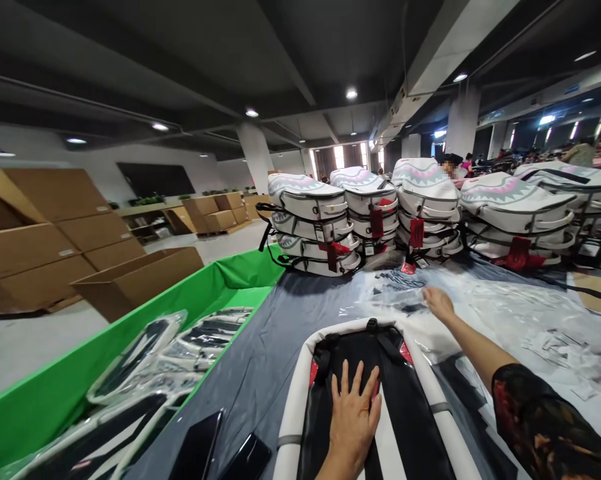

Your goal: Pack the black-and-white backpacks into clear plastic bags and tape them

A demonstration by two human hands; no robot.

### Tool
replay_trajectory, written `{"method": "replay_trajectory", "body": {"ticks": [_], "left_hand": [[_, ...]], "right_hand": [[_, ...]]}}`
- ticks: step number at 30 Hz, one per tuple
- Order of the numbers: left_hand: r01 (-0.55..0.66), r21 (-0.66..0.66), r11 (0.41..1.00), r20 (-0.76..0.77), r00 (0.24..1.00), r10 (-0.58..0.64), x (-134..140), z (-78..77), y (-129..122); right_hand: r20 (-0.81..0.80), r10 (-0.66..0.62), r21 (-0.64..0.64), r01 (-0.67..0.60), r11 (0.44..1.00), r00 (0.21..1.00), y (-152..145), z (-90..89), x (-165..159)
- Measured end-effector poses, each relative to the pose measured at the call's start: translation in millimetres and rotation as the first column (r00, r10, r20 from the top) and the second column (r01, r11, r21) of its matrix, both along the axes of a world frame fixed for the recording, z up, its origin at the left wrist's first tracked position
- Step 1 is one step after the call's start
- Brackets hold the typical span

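A white and black backpack [420, 413] lies with its black panel up on the table in front of me. My left hand [353, 417] rests flat on that panel with its fingers spread. Farther off to the right, my right hand [437, 303] is stretched out over clear plastic bags [400, 283], its fingers curled together. Whether a bag edge is pinched in them is too small to make out. A small dark bundle shows through the plastic beside that hand.
Stacks of white backpacks [310, 190] with shark-mouth prints line the table's far side. Left of the table, a green-lined bin [220, 273] holds several bagged backpacks [140, 353]. Two dark phones [247, 460] lie near my left arm. Cardboard boxes [45, 247] stand beyond the bin.
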State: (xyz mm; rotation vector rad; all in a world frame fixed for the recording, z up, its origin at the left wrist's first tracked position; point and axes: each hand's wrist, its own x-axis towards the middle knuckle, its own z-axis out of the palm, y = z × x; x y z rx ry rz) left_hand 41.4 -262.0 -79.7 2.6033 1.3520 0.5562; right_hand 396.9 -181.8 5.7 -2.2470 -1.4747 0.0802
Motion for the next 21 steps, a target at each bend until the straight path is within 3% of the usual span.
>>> {"method": "replay_trajectory", "body": {"ticks": [4, 7, 11, 13, 15, 16, 18, 19, 21], "left_hand": [[0.017, -0.045, 0.999, 0.037, 0.999, -0.015, -1, 4.5, -2], [0.030, -0.094, 0.995, 0.080, 0.997, -0.023, -3, 9.2, -3], [0.114, -0.195, 0.974, 0.284, 0.957, -0.055, 4, 32.9, -5], [0.261, -0.292, 0.920, 0.568, 0.821, -0.053, 18, 53.4, -8], [0.470, -0.439, 0.766, 0.812, 0.573, 0.114, 38, 75.4, -14], [0.577, -0.498, 0.647, 0.851, 0.468, 0.238, 49, 85.6, -19], [0.755, -0.534, 0.381, 0.808, 0.325, 0.491, 69, 101.9, -29], [0.812, -0.510, 0.284, 0.756, 0.266, 0.597, 77, 107.6, -35], [0.860, -0.470, 0.197, 0.595, 0.143, 0.791, 87, 114.0, -45]], "right_hand": [[0.078, 0.031, 0.191, -0.045, 0.980, 0.996, 3, 63.0, -8], [0.141, 0.129, 0.300, -0.167, 0.939, 0.981, -14, 95.5, -30], [0.250, 0.197, 0.420, -0.289, 0.860, 0.948, -58, 117.3, -64], [0.323, 0.208, 0.467, -0.347, 0.813, 0.923, -84, 118.7, -80], [0.416, 0.228, 0.481, -0.426, 0.766, 0.880, -111, 113.7, -97], [0.465, 0.239, 0.476, -0.469, 0.744, 0.852, -124, 109.2, -104], [0.551, 0.244, 0.462, -0.535, 0.707, 0.798, -151, 98.3, -118], [0.584, 0.234, 0.461, -0.555, 0.692, 0.777, -164, 92.7, -123], [0.635, 0.205, 0.467, -0.582, 0.666, 0.744, -190, 82.9, -128]]}}
